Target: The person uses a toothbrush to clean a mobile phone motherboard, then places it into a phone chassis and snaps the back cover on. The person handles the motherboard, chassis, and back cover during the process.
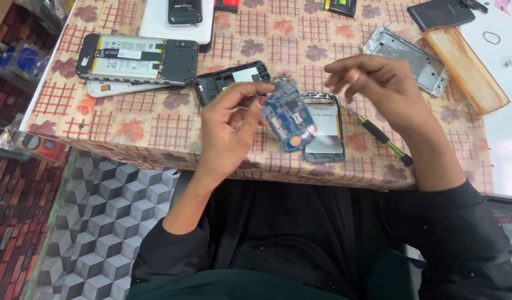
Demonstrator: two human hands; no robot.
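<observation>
While the left hand (228, 125) pinches a blue circuit board (288, 116) by its top edge, thumb and fingertips only, board hangs tilted above the table edge w/ nothing under its low end. Right hand (373, 83) hovers just beside, fingers curled; too blurred to tell if it holds anything. Risk: thin edge grip slips, board drops onto the open phone body (323, 126) below or off the tablecloth (156, 128). Screwdriver (381, 136) lies near the edge, an elbow nudge could roll it off. Farther back, opened phone w/ battery (136, 58).

Right hand (373, 83) motion-blurred; circuit board (288, 114) partly covers small phone (323, 129); top phones cropped.
</observation>
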